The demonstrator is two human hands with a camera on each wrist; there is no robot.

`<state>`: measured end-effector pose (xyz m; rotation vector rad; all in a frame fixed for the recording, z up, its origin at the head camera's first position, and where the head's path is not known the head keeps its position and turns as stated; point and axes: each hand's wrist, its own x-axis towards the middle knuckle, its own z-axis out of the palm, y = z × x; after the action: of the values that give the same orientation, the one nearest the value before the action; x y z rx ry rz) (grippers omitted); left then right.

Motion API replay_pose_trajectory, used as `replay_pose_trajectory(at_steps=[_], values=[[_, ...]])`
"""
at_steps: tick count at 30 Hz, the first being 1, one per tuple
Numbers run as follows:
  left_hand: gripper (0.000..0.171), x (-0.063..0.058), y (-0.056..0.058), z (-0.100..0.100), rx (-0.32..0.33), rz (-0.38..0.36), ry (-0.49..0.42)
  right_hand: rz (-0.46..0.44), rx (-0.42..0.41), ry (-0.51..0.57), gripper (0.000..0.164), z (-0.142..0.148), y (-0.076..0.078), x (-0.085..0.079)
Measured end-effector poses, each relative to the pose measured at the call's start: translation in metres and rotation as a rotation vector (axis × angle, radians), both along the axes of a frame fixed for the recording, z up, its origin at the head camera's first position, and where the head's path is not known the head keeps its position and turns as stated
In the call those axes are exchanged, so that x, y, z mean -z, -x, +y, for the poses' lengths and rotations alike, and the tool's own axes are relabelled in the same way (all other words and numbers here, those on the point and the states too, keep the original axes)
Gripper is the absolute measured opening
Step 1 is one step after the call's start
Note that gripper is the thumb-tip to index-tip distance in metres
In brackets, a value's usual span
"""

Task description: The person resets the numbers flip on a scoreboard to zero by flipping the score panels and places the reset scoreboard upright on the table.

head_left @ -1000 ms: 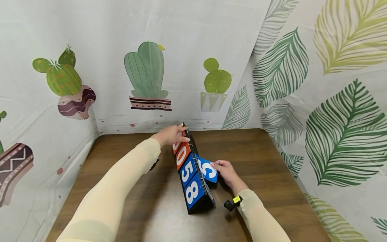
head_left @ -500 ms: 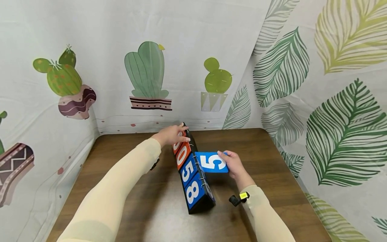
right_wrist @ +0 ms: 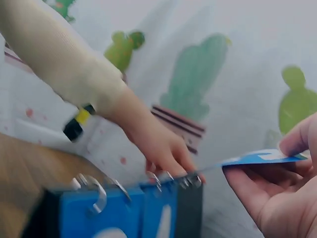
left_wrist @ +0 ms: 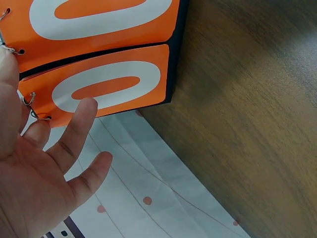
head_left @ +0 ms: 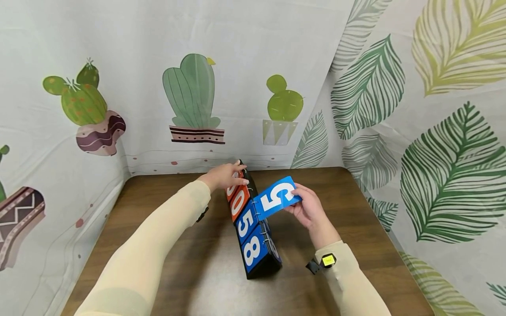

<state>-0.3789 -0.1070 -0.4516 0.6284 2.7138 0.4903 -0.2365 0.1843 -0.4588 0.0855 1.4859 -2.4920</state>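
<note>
Lifted since the earlier frame, our blue 5 card now juts out from the scoreboard, seemingly mid-flip.
Our right hand pinches its free end between the fingers; rings hold the other end. Our left hand has its fingers gripping the scoreboard's far end on the tabletop.

Head view: left hand covers part of the far red card; digit only partly seen. Right hand hides a bit of the raised blue card's outer edge. Yellow label at right wrist too small to read. Left wrist view: neighbouring red card's zero cut by top edge. Right wrist view: flip scoreboard blurred, cut off at bottom; right hand clipped by right edge.
</note>
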Motion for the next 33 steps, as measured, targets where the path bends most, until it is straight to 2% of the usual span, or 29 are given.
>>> replay_pose_trajectory(at_steps=[5, 12, 16, 20, 27, 30, 33], values=[[0.076, 0.0, 0.0, -0.001, -0.008, -0.002, -0.003, 0.057, -0.003, -0.043, 0.049, -0.024, -0.01, -0.012], [0.077, 0.001, 0.002, -0.002, -0.008, -0.007, 0.005, 0.161, -0.115, -0.246, 0.044, -0.058, -0.021, -0.012], [0.075, 0.001, 0.003, -0.002, -0.003, -0.017, 0.01, 0.231, -0.14, -0.361, 0.042, -0.072, -0.026, -0.014], [0.071, 0.001, 0.005, -0.002, -0.007, -0.028, 0.005, 0.315, -0.175, -0.518, 0.04, -0.083, -0.031, -0.018], [0.079, 0.001, 0.005, -0.002, 0.013, 0.005, 0.019, 0.548, -0.306, -0.942, 0.039, -0.103, -0.037, -0.02], [0.08, 0.001, 0.005, -0.002, 0.021, 0.018, 0.035, 0.595, -0.342, -1.034, 0.046, -0.11, -0.04, -0.02], [0.079, 0.001, 0.004, -0.002, 0.02, 0.018, 0.036, 0.642, -0.377, -1.086, 0.047, -0.117, -0.042, -0.02]])
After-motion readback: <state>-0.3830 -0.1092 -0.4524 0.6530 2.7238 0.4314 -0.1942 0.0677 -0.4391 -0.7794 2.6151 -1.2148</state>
